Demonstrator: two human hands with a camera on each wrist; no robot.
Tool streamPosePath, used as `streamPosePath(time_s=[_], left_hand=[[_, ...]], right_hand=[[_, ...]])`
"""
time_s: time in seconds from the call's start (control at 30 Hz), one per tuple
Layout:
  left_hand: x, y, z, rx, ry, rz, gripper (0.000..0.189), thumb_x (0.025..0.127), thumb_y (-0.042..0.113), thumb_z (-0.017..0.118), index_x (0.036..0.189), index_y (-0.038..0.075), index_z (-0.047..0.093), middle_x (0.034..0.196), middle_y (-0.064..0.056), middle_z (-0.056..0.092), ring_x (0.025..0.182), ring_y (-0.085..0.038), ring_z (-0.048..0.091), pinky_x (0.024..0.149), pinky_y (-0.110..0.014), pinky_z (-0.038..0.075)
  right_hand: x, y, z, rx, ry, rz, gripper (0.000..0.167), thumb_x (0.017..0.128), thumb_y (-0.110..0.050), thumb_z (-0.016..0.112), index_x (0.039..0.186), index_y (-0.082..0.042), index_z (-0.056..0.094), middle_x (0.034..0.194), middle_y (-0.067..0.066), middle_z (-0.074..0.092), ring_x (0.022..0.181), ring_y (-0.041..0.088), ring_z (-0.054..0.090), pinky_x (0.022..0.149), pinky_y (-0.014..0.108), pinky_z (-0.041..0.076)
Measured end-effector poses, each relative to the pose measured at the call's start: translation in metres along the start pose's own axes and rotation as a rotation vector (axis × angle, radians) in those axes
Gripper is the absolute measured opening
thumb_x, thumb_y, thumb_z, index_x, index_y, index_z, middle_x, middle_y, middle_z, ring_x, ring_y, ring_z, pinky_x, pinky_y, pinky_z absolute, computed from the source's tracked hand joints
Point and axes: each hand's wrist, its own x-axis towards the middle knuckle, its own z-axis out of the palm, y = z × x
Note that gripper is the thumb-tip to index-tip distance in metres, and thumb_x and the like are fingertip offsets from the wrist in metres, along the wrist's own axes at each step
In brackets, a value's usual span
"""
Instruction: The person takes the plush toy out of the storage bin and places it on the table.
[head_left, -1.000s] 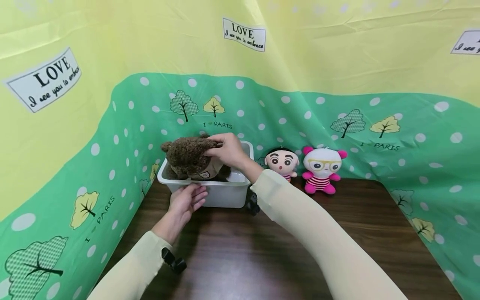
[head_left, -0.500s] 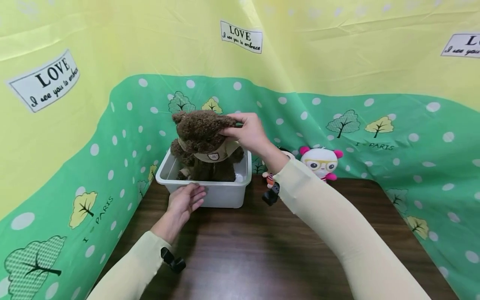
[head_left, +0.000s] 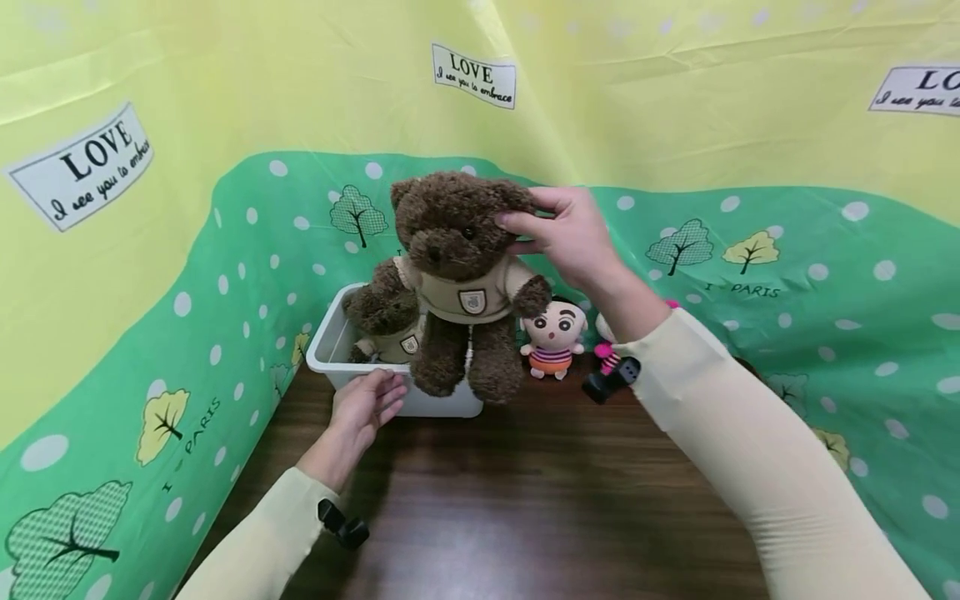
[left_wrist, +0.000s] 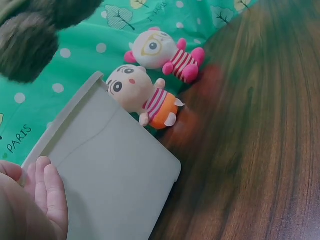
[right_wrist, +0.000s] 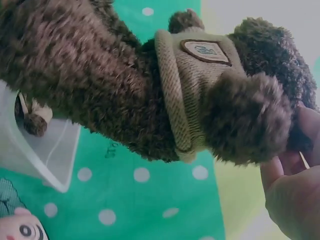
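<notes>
My right hand (head_left: pixel 573 237) pinches a brown teddy bear (head_left: pixel 457 225) by the side of its head. Dressed in a beige knitted sweater with a badge, the bear hangs upright, its legs in front of the bin's front rim. My left hand (head_left: pixel 363 408) holds the front rim of the white plastic bin (head_left: pixel 442 407), thumb at the rim and fingers along the outer wall. Inside the bin sits a smaller brown bear (head_left: pixel 382 312) in a similar sweater. In the right wrist view, the held bear (right_wrist: pixel 195 90) stretches sideways from the fingers of my right hand (right_wrist: pixel 295 195).
Right of the bin stands a boy doll (head_left: pixel 553 342) in a striped top and orange shorts. A pink and white panda doll (left_wrist: pixel 155 47) is beside it, mostly behind my right arm in the head view. Printed cloth (head_left: pixel 262 250) walls the dark wooden table (head_left: pixel 480 500).
My right hand has lifted the larger bear out of the bin, up, rightward and nearer. The smaller bear has come into view. My left hand has stayed on the rim.
</notes>
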Motion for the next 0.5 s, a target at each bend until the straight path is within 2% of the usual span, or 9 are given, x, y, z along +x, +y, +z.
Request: streamPosePath(time_s=[0.23,0.5], left_hand=[[0.001,-0.001,0.000,0.005,0.014,-0.015,0.016,0.095,0.017,0.066,0.110,0.010,0.066,0.094,0.000,0.080,0.091,-0.015,0.077,0.078,-0.029,0.062],[0.002,0.001,0.000,0.007,-0.005,-0.002,0.021,0.096,0.018,0.065,0.115,0.009,0.061,0.090,0.002,0.080,0.091,-0.014,0.077,0.078,-0.029,0.062]], right_hand=[[-0.033,-0.007,-0.041,-0.105,0.059,0.041,0.033,0.090,-0.001,0.076,0.123,-0.002,0.073,0.110,0.006,0.077,0.092,0.018,0.076,0.076,0.035,0.063],[-0.066,0.018,-0.092,-0.112,0.111,0.100,0.030,0.093,0.003,0.071,0.121,-0.006,0.075,0.106,-0.003,0.078,0.088,0.014,0.077,0.076,0.032,0.063]])
